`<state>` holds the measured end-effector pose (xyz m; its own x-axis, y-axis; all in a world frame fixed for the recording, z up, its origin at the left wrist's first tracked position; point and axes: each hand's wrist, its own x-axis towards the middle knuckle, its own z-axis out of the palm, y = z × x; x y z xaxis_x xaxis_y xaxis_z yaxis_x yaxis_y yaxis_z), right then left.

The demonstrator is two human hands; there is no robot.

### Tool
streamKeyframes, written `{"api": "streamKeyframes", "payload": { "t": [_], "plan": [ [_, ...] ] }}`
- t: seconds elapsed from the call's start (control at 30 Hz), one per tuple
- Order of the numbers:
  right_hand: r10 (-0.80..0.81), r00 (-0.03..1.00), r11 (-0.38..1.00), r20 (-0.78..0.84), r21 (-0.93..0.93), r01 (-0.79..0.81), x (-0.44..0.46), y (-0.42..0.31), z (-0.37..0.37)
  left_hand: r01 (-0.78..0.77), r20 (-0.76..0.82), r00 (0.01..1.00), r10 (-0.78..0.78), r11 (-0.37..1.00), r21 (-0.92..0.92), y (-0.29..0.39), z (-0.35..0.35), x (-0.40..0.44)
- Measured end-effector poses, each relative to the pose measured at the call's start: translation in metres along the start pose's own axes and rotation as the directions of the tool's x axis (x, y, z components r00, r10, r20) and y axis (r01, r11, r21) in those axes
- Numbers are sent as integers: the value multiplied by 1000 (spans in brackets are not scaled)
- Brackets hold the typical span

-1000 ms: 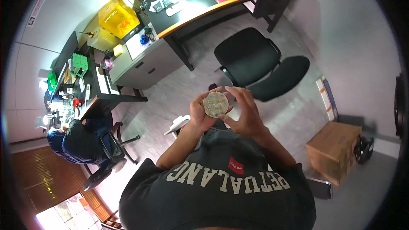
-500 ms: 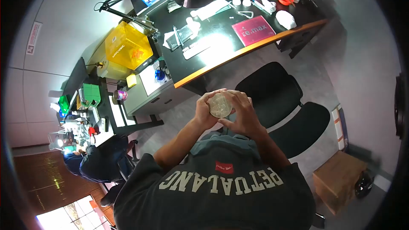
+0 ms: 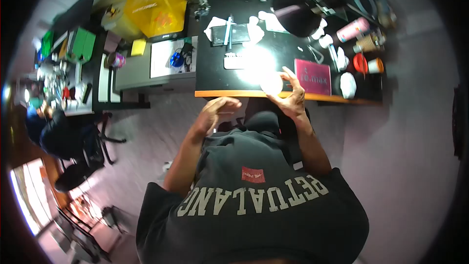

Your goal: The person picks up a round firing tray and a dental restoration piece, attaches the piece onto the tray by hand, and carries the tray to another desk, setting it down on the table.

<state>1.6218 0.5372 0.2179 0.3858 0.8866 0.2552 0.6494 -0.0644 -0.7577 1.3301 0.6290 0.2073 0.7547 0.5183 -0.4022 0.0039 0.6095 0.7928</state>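
A round disc [image 3: 271,84] glows nearly white under the lamp light, so its surface detail is washed out; its exact kind does not show. My right hand [image 3: 292,99] grips it at the right side between thumb and fingers, over the front edge of the black desk [image 3: 210,76]. Lower and to the left, my left hand [image 3: 218,113] is empty, fingers stretched out, just short of the desk's orange edge. A pink-red "re.max" board [image 3: 312,77] lies right of the disc.
A black lamp head [image 3: 294,12] hangs over the desk. Tissues, a dark pouch [image 3: 229,34], a red bowl [image 3: 360,62] and a white lump [image 3: 348,85] lie around. A yellow box [image 3: 155,5] stands left. Another person [image 3: 61,129] sits at the far-left bench.
Both hands held the disc away from the desk; now my left hand has let go and my right hand holds it at the desk edge. The view has turned and come closer to the desk.
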Motion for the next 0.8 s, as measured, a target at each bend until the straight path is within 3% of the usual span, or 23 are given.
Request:
{"api": "streamKeyframes", "payload": {
  "t": [0.03, 0.1, 0.13, 0.17, 0.27, 0.43, 0.5, 0.53, 0.57, 0.63, 0.7, 0.77, 0.8],
  "plan": [
    [47, 999, 999, 15, -21, -47, 19, 22, 3, 1, -19, 1000, 1, 994, 110, 2, -13, -4],
    [35, 999, 999, 27, -25, -34, 53, 61, 11, 71, -99, 994, -55, 985, 159, -23, -44, -6],
    [53, 998, 998, 43, -20, -52, 66, 76, 15, 152, -199, 975, -104, 957, 247, -39, -56, -7],
    [61, 996, 998, 60, -14, -61, 84, 91, 19, 239, -303, 943, -140, 917, 320, -57, -64, -4],
    [27, 992, 999, 120, -50, -21, 118, 126, 32, 518, -598, 752, -277, 810, 276, -116, -69, 12],
    [37, 983, 999, 181, -22, -33, 145, 138, 43, 601, -652, 676, -344, 770, 217, -245, -67, 89],
    [39, 982, 999, 184, -23, -36, 149, 138, 51, 387, -785, 599, -159, 915, 111, -259, -30, 119],
    [13, 987, 998, 162, -67, -3, 150, 144, 56, 441, -763, 604, -230, 894, 80, -260, -22, 130],
    [39, 987, 997, 158, -77, -27, 153, 145, 61, 432, -789, 595, -152, 888, 155, -321, -25, 149],
    [90, 986, 991, 140, -109, -75, 152, 144, 64, 452, -669, 728, -150, 839, 303, -344, -17, 167],
    [88, 990, 981, 109, -179, -68, 151, 147, 69, 523, -617, 747, -245, 790, 320, -401, -15, 196],
    [118, 989, 969, 85, -228, -96, 153, 139, 73, 505, -606, 774, -183, 755, 417, -490, -8, 215],
    [113, 990, 965, 81, -245, -90, 156, 138, 76, 456, -618, 780, -97, 765, 456, -475, -1, 209]
  ]
}}
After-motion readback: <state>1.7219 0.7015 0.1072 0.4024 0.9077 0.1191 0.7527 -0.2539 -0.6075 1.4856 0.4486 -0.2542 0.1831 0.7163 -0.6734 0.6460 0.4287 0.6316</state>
